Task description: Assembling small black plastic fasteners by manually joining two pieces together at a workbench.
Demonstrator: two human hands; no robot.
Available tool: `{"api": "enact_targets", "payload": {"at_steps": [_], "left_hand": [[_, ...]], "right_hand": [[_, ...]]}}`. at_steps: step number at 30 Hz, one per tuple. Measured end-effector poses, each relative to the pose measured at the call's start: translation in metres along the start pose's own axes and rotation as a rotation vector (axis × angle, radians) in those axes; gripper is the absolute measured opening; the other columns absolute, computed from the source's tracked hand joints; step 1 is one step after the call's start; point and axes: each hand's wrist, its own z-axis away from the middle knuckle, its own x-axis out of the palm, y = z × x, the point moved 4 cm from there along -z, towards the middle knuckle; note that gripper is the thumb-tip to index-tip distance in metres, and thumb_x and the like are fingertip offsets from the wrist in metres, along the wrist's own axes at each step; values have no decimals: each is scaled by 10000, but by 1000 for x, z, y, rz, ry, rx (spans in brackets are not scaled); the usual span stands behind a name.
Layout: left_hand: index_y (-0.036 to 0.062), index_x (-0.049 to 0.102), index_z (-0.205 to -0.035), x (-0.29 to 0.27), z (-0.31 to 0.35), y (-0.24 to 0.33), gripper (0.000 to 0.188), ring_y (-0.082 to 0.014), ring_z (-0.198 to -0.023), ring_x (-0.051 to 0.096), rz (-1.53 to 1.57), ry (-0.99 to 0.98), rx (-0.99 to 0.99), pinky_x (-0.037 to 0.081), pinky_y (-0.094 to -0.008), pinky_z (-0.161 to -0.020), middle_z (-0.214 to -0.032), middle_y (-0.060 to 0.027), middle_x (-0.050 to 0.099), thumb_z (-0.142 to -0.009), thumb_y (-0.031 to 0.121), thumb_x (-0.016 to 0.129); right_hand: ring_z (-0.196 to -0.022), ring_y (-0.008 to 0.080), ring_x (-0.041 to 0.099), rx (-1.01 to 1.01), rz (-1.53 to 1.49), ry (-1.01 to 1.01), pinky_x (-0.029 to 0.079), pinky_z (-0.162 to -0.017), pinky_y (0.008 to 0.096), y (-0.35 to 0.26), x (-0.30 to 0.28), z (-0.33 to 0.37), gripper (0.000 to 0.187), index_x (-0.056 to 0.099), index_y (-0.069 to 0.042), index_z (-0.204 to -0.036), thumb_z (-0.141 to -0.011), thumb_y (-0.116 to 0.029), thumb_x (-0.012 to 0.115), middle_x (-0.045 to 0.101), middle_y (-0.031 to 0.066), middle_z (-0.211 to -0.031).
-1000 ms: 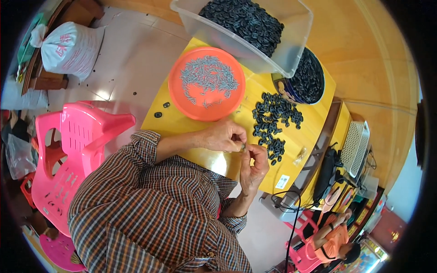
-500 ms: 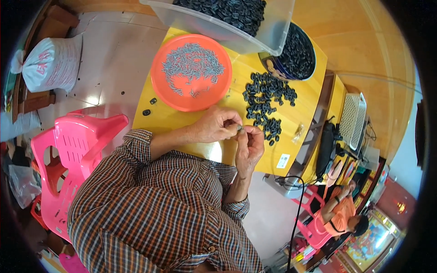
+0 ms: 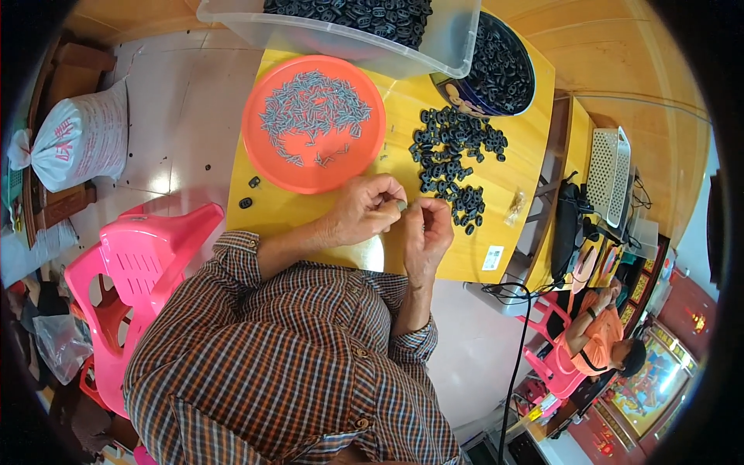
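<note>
Item: yellow table, taken as landmark.

Left hand: over the table's near edge, fingers curled, thumb and forefinger pinched on a small grey part. Right hand: just beside the left, fingertips meeting it at the same small part; the two hands are together, touching. What the part is exactly is too small to tell.

Orange plate: on the table's far-left area, carrying a scatter of small grey metal pieces. Loose pile of black ring-shaped parts: on the table's middle, just beyond the right hand. Clear plastic bin: at the table's far edge, filled with more black parts. Round dark tin: far-right corner of the table, also full of black parts. Two stray black parts: at the table's left edge, near the plate.

Change from half a second ago: hands remain joined at the same spot by the near edge; the fingertips have closed tighter together. Plate, pile and bin unmoved on the table; the view itself has shifted slightly.

Pink plastic chair: left of the table, on the floor.
</note>
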Motion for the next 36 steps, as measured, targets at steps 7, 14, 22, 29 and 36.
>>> {"api": "enact_targets", "payload": {"at_steps": [7, 14, 22, 29, 36], "left_hand": [[8, 532, -874, -6, 1, 2, 27, -37, -541, 512, 122, 0, -2, 411, -203, -462, -651, 7, 519, -858, 4, 511], [26, 516, -928, -5, 8, -4, 37, -60, -547, 507, 29, -13, -11, 408, -207, -477, -694, -14, 529, -894, 18, 505], [15, 530, -908, 2, 11, -9, 18, -46, -566, 525, -60, -60, -45, 429, -196, -485, -704, 0, 539, -891, 16, 524], [9, 558, -927, 6, 11, -17, 45, -52, -582, 551, -89, -142, -140, 448, -199, -493, -741, -12, 581, -898, 40, 543], [-4, 578, -955, 10, 6, -13, 142, -76, -558, 551, 25, -258, -322, 440, -213, -493, -718, -25, 593, -926, 129, 539]], "right_hand": [[-594, 282, 581, -400, 679, -55, 477, -515, 362, -2, 22, -19, 126, 564, -46, -814, -739, 17, 643, 558, 116, -756], [-634, 153, 560, -321, 509, 35, 451, -545, 266, -3, 10, -12, 101, 602, 8, -912, -813, 14, 619, 577, 77, -809], [-725, 99, 520, -94, 84, -34, 433, -647, 222, -14, -8, 29, 102, 612, 9, -944, -842, 3, 621, 566, 50, -873], [-707, 127, 521, -156, 203, -57, 440, -638, 241, -20, -12, 31, 53, 569, 3, -877, -849, 1, 614, 559, 80, -868], [-642, 181, 537, -390, 372, -64, 456, -569, 272, -19, -18, 31, 108, 509, -8, -894, -830, 38, 583, 540, 118, -824]]}}
